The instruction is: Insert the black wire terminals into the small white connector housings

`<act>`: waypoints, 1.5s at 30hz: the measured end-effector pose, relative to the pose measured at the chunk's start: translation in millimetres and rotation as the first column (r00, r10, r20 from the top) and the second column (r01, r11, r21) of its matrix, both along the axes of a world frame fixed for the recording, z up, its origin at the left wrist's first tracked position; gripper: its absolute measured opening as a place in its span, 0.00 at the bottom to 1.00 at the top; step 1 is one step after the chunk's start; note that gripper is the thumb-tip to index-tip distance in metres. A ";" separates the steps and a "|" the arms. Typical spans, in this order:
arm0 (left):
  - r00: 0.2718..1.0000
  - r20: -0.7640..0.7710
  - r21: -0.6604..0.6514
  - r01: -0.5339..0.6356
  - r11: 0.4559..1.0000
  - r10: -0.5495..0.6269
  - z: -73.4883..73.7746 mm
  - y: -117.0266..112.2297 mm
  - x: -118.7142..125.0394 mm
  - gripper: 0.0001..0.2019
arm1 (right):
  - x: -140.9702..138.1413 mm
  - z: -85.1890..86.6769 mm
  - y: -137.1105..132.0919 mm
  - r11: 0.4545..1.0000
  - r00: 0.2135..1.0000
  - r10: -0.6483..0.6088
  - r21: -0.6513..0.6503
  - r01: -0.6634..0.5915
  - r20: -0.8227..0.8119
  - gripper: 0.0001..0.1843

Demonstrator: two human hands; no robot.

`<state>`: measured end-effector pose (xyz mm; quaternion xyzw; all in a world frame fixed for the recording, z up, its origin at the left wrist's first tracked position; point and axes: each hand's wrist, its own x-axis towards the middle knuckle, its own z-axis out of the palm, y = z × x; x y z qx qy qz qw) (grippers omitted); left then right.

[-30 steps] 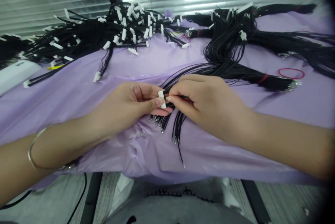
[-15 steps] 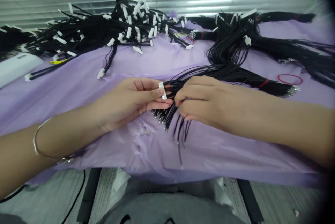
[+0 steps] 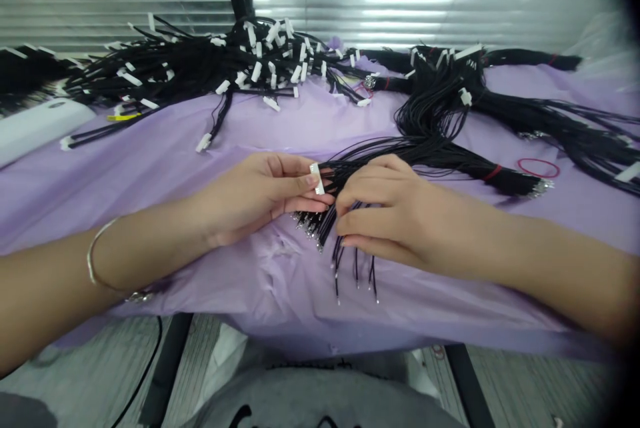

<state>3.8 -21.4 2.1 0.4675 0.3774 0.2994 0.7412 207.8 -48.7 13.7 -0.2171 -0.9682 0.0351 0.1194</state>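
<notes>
Between thumb and fingers, my left hand (image 3: pixel 280 185) pinches a white plastic connector (image 3: pixel 317 179) with several black wires running out of its right side. Close beside it, my right hand (image 3: pixel 395 211) has its fingers curled together over black wires; a few loose wires (image 3: pixel 357 268) with metal-tipped ends hang below it. Its fingertips are partly hidden, so which wire they grip is hard to make out. Under both hands lies a bundle of black wires (image 3: pixel 311 225), its silvery crimped ends pointing toward me.
A purple sheet (image 3: pixel 240 268) covers the table. Along the back lies a heap of black cables with white connectors (image 3: pixel 195 68). More wire bundles (image 3: pixel 540 121) stretch to the right, near a red rubber band (image 3: pixel 538 167). A white device (image 3: pixel 43 128) sits at the left.
The view has shifted slightly. My right hand's fingers have moved a little, and the loose wires below it hang more spread out. My left hand keeps its pinch on the connector.
</notes>
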 end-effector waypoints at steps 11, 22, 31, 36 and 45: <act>0.999 0.043 0.001 -0.009 1.000 0.009 -3.3 0.1 -2.4 0.03 | 1.8 -0.8 4.7 0.989 0.998 0.056 -0.140 -0.050 0.038 0.13; 0.999 0.025 0.008 -0.020 1.000 0.019 -1.9 1.2 -1.6 0.02 | 2.6 5.7 10.4 0.948 1.000 0.003 -0.319 0.000 0.009 0.09; 0.997 0.044 -0.046 -0.069 0.997 0.071 -0.3 2.7 -1.5 0.03 | -5.9 -11.6 14.7 0.980 0.998 -0.053 -0.196 0.046 -0.027 0.09; 0.996 0.051 -0.060 -0.074 0.995 0.077 0.3 2.7 -1.0 0.04 | -5.6 -16.0 12.9 0.997 1.000 0.003 -0.072 -0.004 -0.015 0.12; 0.999 0.027 -0.056 -0.037 0.998 0.038 2.2 0.3 -1.5 0.04 | -8.1 -10.0 5.7 0.996 0.988 0.073 0.055 -0.066 -0.139 0.11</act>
